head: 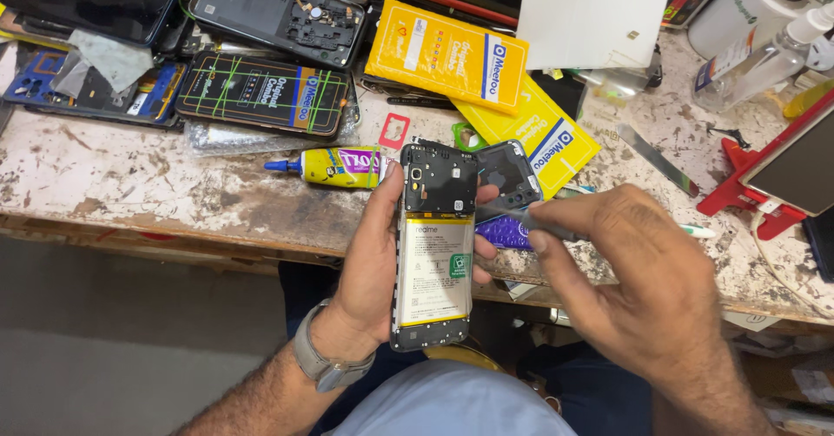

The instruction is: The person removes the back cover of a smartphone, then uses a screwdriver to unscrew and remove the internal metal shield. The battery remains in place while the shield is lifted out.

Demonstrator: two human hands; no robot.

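While the person sits at the worn counter (130,175), the left hand (373,254) is raised palm up and wrapped around an opened phone (434,245). The thumb lies along the left edge and the fingers curl behind the right edge, so this hand is closed firmly on the phone and holds it upright, above the lap and just before the counter's front edge. A grey watch (326,362) sits on the left wrist.

The right hand (634,271) comes from the right side with the wrist bent. Its fingers are pinched tight on a thin grey tool (521,216), and the tip of the tool touches the upper right part of the phone.

The phone has no back cover: the top part is black plastic with small holes, and below is a flat white battery (434,267) with a smooth shiny face.

On the counter, behind the phone, lie a yellow glue tube (334,167) with a blue nozzle and 2 flat yellow packets (443,54). The counter surface is rough, stained and chipped.
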